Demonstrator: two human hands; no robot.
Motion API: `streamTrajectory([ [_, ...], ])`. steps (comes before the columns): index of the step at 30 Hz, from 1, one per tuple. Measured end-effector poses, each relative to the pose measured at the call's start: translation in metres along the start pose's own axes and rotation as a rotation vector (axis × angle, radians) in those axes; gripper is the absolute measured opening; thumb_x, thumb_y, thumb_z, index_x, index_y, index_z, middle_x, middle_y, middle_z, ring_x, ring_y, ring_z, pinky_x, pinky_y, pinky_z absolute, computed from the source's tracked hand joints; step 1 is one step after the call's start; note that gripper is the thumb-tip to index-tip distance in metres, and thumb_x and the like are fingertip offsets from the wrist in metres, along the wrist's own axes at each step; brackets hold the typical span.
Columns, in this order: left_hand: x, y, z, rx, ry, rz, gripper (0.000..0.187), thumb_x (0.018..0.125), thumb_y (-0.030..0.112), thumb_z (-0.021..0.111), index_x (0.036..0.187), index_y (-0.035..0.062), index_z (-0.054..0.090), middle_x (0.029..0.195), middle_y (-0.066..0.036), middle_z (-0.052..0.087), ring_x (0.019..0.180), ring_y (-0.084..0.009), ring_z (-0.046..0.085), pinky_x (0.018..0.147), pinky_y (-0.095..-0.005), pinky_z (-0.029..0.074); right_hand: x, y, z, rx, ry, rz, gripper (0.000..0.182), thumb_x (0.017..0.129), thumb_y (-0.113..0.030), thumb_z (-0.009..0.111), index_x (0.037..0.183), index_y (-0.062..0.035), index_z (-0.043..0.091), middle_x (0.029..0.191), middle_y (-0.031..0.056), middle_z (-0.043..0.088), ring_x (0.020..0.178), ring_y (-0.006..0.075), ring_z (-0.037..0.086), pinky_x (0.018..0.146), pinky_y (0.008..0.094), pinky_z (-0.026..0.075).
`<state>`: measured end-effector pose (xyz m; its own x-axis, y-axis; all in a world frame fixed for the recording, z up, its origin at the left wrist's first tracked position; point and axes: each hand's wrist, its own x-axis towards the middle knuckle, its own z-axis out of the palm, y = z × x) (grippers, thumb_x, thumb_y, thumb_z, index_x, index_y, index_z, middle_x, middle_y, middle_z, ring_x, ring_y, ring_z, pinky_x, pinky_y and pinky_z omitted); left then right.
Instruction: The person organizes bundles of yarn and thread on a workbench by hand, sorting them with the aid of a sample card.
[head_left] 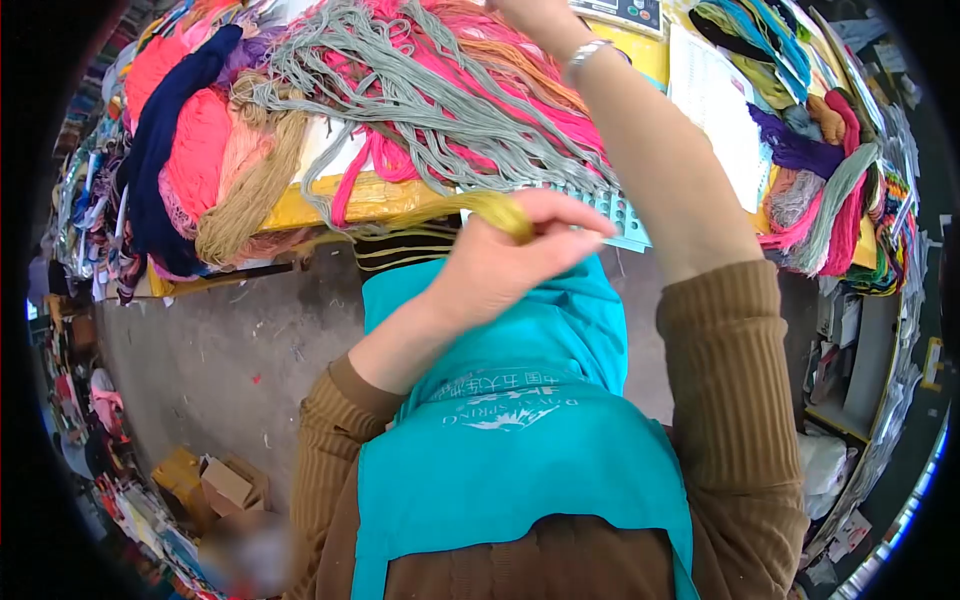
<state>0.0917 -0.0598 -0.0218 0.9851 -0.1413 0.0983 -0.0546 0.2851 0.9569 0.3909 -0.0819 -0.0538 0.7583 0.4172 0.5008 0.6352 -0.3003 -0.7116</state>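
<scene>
My left hand [505, 245] is closed around a hank of olive-yellow yarn [495, 212] in front of the table edge, above the teal apron. Loose strands of that yarn trail to the left. My right hand [540, 18] reaches over the table at the top of the view; its fingers are cut off by the frame, so what it touches is hidden. Below it lie long grey yarn strands [420, 100] across bright pink yarn [385, 158]. A light-teal card with punched holes [625, 215] sticks out at the table edge by my left hand.
Navy yarn [160, 150], coral yarn [200, 150] and tan yarn [245, 200] hang over the table's left side. Printed paper [715, 110] and a device with buttons [630, 10] lie right of centre. Purple yarn [795, 140] hangs farther right. Cardboard boxes [230, 485] stand on the floor.
</scene>
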Motion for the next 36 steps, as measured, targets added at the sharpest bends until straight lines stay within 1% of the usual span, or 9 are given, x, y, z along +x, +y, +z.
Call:
streamTrajectory([
  [2, 0.004, 0.014, 0.014, -0.044, -0.116, -0.077, 0.014, 0.087, 0.006, 0.067, 0.101, 0.0022, 0.069, 0.074, 0.005, 0.058, 0.065, -0.001, 0.049, 0.058, -0.0178, 0.038, 0.006, 0.003, 0.012, -0.18, 0.071, -0.088, 0.022, 0.082, -0.02, 0.057, 0.083, -0.0011, 0.068, 0.076, 0.0202, 0.065, 0.071, 0.0323, 0.064, 0.067, 0.0416, 0.049],
  [5, -0.001, 0.017, 0.029, -0.071, -0.12, -0.125, 0.013, 0.087, 0.008, 0.07, 0.099, 0.0022, 0.067, 0.073, 0.007, 0.055, 0.064, 0.0005, 0.046, 0.056, -0.0179, 0.037, 0.003, -0.004, 0.009, -0.142, 0.132, 0.103, 0.023, 0.08, -0.021, 0.057, 0.082, -0.0013, 0.068, 0.077, 0.0212, 0.066, 0.073, 0.0353, 0.065, 0.068, 0.0432, 0.05],
  [15, 0.0, 0.033, 0.028, -0.144, -0.383, -0.287, 0.015, 0.086, 0.009, 0.071, 0.093, 0.0048, 0.058, 0.073, 0.007, 0.053, 0.067, -0.0006, 0.047, 0.059, -0.0195, 0.038, -0.008, 0.004, 0.009, -0.255, 0.097, 0.147, 0.024, 0.08, -0.022, 0.059, 0.081, -0.0017, 0.07, 0.078, 0.0244, 0.066, 0.076, 0.0359, 0.068, 0.07, 0.0451, 0.051],
  [20, 0.024, 0.022, 0.025, 0.066, 0.077, -0.046, 0.011, 0.087, 0.01, 0.067, 0.084, 0.0039, 0.059, 0.07, 0.004, 0.055, 0.064, -0.003, 0.048, 0.056, -0.0221, 0.039, -0.013, -0.019, 0.001, -0.422, -0.032, 0.244, 0.027, 0.083, -0.023, 0.054, 0.098, -0.0087, 0.072, 0.101, 0.016, 0.07, 0.096, 0.034, 0.066, 0.087, 0.0429, 0.051],
  [26, 0.084, -0.017, -0.01, 0.492, 0.491, 0.256, 0.014, 0.087, 0.012, 0.067, 0.082, 0.0027, 0.058, 0.066, 0.003, 0.054, 0.06, -0.0057, 0.048, 0.054, -0.0259, 0.04, -0.029, -0.009, 0.006, -0.475, -0.057, 0.25, 0.029, 0.08, -0.026, 0.054, 0.09, -0.0061, 0.072, 0.095, 0.0205, 0.069, 0.091, 0.0383, 0.066, 0.082, 0.0454, 0.053],
  [29, 0.091, -0.035, -0.035, 0.567, 0.592, 0.214, 0.015, 0.088, 0.013, 0.066, 0.082, 0.002, 0.058, 0.064, 0.003, 0.053, 0.059, -0.0068, 0.048, 0.054, -0.0275, 0.04, -0.041, 0.004, 0.016, -0.403, 0.013, 0.296, 0.024, 0.078, -0.024, 0.059, 0.087, -0.0075, 0.073, 0.089, 0.0185, 0.07, 0.08, 0.0343, 0.068, 0.076, 0.043, 0.054],
  [31, 0.077, -0.035, -0.033, 0.596, 0.588, 0.143, 0.015, 0.088, 0.012, 0.065, 0.082, 0.0016, 0.058, 0.064, 0.002, 0.052, 0.059, -0.008, 0.048, 0.055, -0.0282, 0.041, -0.05, 0.004, 0.023, 0.044, 0.045, 0.587, 0.015, 0.081, -0.018, 0.063, 0.085, -0.0053, 0.071, 0.078, 0.0084, 0.067, 0.064, 0.0207, 0.06, 0.057, 0.0332, 0.047],
  [33, 0.057, -0.03, -0.026, 0.544, 0.348, 0.157, 0.012, 0.089, 0.011, 0.064, 0.083, 0.0028, 0.059, 0.064, 0.003, 0.052, 0.058, -0.007, 0.048, 0.053, -0.0268, 0.04, -0.065, -0.024, 0.014, 0.633, 0.086, 0.872, 0.009, 0.084, -0.011, 0.065, 0.085, -0.0022, 0.066, 0.072, 0.0036, 0.065, 0.051, 0.0061, 0.046, 0.042, 0.0212, 0.034],
  [36, 0.016, 0.005, -0.02, 0.287, 0.139, -0.051, 0.007, 0.09, 0.01, 0.062, 0.087, 0.0046, 0.059, 0.064, 0.004, 0.051, 0.056, -0.0047, 0.046, 0.05, -0.0233, 0.037, -0.084, -0.049, -0.015, 0.633, -0.039, 0.694, 0.017, 0.091, -0.012, 0.059, 0.101, -0.0011, 0.068, 0.079, 0.0017, 0.067, 0.051, 0.0032, 0.04, 0.043, 0.0173, 0.03],
])
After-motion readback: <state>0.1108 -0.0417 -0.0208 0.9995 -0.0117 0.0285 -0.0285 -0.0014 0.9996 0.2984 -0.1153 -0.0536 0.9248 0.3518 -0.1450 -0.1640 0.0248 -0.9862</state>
